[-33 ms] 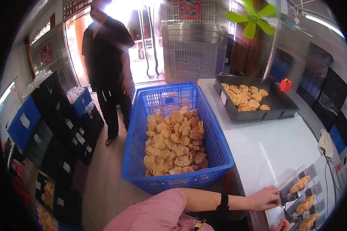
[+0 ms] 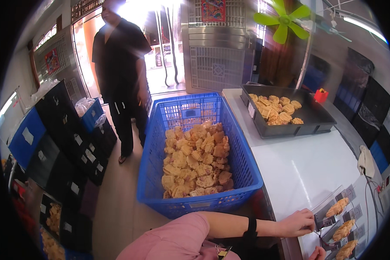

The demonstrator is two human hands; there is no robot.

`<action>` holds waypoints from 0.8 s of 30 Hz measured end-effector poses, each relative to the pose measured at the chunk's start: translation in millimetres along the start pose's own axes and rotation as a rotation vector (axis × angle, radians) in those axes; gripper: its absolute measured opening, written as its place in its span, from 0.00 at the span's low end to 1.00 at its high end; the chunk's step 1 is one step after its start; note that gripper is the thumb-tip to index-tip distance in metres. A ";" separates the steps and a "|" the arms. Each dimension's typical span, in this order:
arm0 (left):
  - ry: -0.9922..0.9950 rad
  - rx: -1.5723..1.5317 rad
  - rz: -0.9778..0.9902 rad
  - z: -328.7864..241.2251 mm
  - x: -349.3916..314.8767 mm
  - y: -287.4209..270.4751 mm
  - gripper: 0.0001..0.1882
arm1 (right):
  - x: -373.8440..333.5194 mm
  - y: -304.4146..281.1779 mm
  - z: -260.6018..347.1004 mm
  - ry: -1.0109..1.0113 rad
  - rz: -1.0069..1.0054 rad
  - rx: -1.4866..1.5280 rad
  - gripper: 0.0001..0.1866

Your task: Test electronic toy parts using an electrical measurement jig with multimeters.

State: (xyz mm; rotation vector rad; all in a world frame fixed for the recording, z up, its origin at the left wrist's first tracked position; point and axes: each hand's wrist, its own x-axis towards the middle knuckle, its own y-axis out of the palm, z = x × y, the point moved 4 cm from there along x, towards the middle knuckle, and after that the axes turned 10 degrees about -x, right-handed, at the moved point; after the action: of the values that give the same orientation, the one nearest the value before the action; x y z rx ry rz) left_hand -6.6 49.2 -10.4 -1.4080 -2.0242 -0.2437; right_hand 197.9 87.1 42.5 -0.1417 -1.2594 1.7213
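My left hand reaches across to the right, over the edge of the white worktop. Its fingers are bent and pressed together beside a row of small grey and metal holders; whatever they grip is hidden. Only a few curled fingers of my right hand show at the lower edge, close below the left, and I cannot make out what they hold. Three tan, ridged, lumpy pieces sit in the holders: an upper piece, a middle piece and a lower piece. A thin dark cord lies between my hands.
Left of the worktop stands a blue crate heaped with similar tan pieces. A dark tray at the worktop's far end holds more. A person in black stands beyond the crate. Stacked dark bins line the left; a green fan hangs above.
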 end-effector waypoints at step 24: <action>0.008 -0.024 -0.013 0.4 -0.5 0.1 0.04 | -0.6 5.0 -1.0 -0.173 -0.049 -0.117 0.13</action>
State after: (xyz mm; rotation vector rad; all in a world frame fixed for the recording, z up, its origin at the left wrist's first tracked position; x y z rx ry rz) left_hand -6.5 49.0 -11.1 -1.4067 -2.0307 -0.2798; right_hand 195.7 87.2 37.9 -0.0303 -1.4800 1.6457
